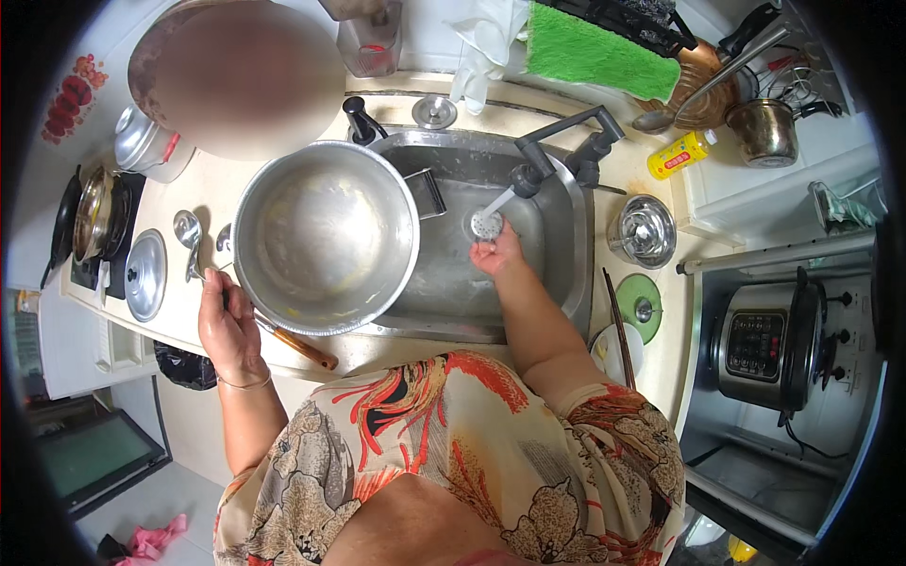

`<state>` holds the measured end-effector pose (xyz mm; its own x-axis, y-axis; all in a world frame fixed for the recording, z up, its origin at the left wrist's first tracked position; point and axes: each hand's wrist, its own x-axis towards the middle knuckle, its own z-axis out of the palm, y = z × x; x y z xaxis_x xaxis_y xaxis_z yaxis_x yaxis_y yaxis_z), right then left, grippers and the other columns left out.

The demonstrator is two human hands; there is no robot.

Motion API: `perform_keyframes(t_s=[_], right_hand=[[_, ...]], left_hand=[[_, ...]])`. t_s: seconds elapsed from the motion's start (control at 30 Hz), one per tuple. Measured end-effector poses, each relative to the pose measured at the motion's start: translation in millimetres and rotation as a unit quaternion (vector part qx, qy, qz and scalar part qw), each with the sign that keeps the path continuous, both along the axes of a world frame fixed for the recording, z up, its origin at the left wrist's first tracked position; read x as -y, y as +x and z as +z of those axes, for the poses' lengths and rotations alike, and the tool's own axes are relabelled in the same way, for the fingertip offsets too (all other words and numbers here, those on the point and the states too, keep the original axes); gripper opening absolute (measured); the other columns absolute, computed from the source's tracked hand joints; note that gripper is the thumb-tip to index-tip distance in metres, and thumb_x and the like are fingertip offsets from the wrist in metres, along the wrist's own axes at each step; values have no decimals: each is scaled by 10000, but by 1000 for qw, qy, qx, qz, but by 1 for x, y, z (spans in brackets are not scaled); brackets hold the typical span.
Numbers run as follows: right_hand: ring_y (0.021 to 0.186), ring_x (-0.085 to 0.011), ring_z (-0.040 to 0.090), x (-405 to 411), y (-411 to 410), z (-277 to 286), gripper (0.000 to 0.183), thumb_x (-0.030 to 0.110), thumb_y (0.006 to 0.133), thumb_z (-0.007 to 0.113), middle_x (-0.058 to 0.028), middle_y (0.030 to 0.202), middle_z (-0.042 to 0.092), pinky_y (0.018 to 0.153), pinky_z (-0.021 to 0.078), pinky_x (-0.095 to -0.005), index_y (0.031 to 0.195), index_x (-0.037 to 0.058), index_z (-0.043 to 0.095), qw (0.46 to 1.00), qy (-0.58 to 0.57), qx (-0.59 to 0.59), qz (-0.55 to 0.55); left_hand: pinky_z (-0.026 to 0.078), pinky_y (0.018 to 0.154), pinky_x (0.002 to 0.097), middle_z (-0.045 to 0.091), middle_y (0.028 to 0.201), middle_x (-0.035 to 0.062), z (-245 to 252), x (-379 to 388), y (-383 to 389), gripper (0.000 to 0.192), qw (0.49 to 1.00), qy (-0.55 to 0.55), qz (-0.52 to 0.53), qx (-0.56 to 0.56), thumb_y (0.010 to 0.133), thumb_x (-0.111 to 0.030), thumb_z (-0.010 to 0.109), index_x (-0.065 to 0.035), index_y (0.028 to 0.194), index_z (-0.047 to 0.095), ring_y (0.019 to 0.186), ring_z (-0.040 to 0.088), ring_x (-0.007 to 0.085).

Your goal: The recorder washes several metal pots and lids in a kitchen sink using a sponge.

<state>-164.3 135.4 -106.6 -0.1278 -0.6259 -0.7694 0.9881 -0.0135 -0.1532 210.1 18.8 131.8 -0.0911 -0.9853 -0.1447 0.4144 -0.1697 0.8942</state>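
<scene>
A large round aluminium pot point(325, 237) rests on the counter and overlaps the left part of the steel sink point(582, 283). To the left of the pot, my left hand point(230, 318) is curled around a thin handle with a dark part, close to a metal ladle point(187, 228); what the handle belongs to is mostly hidden. My right hand point(499, 251) reaches into the sink and holds a small round cup-like thing point(487, 225), its surface dotted. Water runs onto it from the dark faucet point(527, 180). A wooden handle point(308, 348) sticks out below the pot.
Left are a pot lid point(146, 274) and a stove with a pan point(95, 216). Right of the sink stand a steel bowl point(643, 231), a green disc-shaped lid point(639, 304), chopsticks point(619, 329) and a yellow bottle point(681, 154). An electric pressure cooker point(761, 347) sits farther right.
</scene>
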Motion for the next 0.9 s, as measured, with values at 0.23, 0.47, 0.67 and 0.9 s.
perform_keyframes(t_s=[0.23, 0.47, 0.67, 0.9], right_hand=[[447, -93, 321, 12, 14, 36, 331, 553, 791, 569, 84, 668, 511, 620, 380, -277, 859, 229, 579, 998, 57, -7, -1], [605, -102, 464, 5, 2, -6, 262, 461, 825, 571, 61, 704, 528, 663, 418, -308, 901, 209, 579, 1000, 10, -23, 5], [936, -224, 569, 9, -7, -15, 240, 339, 889, 498, -75, 1011, 566, 777, 454, -401, 1059, 176, 541, 993, -121, -7, 13], [1008, -283, 537, 2, 8, 23, 235, 263, 893, 528, -90, 1059, 530, 784, 470, -415, 1074, 113, 512, 998, -43, -41, -26]], left_hand=[[226, 489, 235, 333, 500, -29, -7, 2, 3, 254, 1000, 16, 0, -9, 929, -274, 483, -82, 765, 506, 473, 267, 80], [198, 473, 233, 327, 509, -41, -10, 2, 0, 258, 1000, 25, 4, -2, 925, -277, 491, -86, 752, 502, 474, 255, 71], [185, 466, 236, 325, 514, -45, -10, 1, -1, 256, 1000, 17, -5, 5, 923, -275, 494, -94, 742, 499, 470, 248, 70], [207, 481, 240, 323, 506, -39, -10, -1, 0, 270, 1000, 19, -7, 13, 926, -289, 486, -102, 731, 491, 468, 251, 77]])
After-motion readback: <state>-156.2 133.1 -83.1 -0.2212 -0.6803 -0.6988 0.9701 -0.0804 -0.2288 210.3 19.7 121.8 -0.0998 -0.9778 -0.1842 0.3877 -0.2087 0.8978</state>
